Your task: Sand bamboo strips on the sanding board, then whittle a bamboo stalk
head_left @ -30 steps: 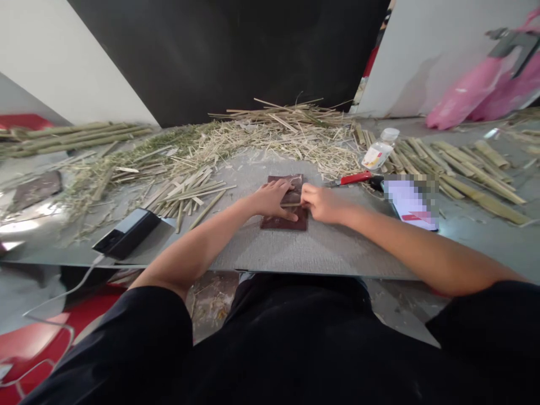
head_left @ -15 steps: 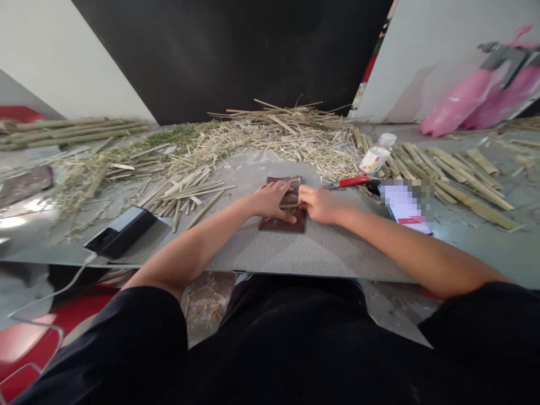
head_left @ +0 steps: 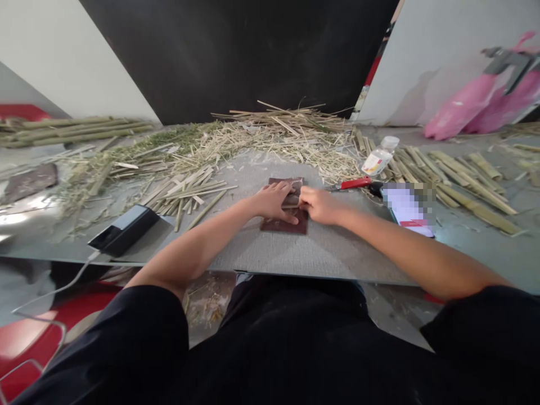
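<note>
A dark brown rectangular pad (head_left: 287, 226) lies flat on the table in front of me. Across it runs a thin pale bamboo strip (head_left: 290, 206), partly hidden by my hands. My left hand (head_left: 273, 201) rests on the pad with fingers spread, the thumb below the strip and the other fingers above it. At the pad's right edge, my right hand (head_left: 317, 205) is closed, its thumb and fingers pinching the right end of the strip. A red-handled knife (head_left: 355, 183) lies just beyond my right hand.
Bamboo shavings (head_left: 270, 140) are heaped along the back, with cut strips (head_left: 198, 191) at left and split pieces (head_left: 464, 174) at right. A bottle (head_left: 379, 156), a lit phone (head_left: 407, 211), a black cabled device (head_left: 124, 230) and pink sprayers (head_left: 462, 107) stand or lie around.
The whole view has shifted very slightly. Both hands keep the same place and grip on the pad and the strip.
</note>
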### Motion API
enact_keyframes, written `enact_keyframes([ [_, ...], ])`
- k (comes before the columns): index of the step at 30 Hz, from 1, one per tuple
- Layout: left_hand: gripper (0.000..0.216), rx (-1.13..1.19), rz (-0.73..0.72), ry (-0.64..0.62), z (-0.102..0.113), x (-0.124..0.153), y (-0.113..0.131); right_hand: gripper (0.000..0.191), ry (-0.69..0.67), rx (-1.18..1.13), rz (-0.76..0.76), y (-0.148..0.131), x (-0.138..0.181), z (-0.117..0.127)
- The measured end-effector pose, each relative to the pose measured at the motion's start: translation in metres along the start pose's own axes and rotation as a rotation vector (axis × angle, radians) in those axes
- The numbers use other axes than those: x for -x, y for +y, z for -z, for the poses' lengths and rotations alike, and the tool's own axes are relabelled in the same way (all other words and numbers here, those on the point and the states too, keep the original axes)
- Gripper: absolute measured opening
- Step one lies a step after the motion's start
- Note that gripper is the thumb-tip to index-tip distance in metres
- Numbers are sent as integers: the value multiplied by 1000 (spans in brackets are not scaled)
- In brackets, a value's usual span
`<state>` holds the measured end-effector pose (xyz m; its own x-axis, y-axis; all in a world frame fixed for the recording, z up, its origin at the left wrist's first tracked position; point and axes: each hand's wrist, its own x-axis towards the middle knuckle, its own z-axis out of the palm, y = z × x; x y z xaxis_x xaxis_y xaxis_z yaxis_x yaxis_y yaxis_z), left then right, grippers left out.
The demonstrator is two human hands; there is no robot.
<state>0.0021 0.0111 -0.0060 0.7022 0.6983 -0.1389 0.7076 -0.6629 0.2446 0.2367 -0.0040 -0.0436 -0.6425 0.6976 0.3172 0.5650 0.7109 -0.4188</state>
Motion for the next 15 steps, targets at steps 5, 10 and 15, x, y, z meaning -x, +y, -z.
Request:
enact_keyframes([
  [5, 123, 4, 13, 12, 0, 1, 1, 14, 20, 9, -20, 2, -1, 1],
  [10, 118, 2, -9, 9, -1, 1, 0, 14, -13, 4, 6, 1, -1, 1],
  [15, 117, 2, 3, 19, 0, 0, 1, 14, 3, 12, 0, -2, -1, -2],
])
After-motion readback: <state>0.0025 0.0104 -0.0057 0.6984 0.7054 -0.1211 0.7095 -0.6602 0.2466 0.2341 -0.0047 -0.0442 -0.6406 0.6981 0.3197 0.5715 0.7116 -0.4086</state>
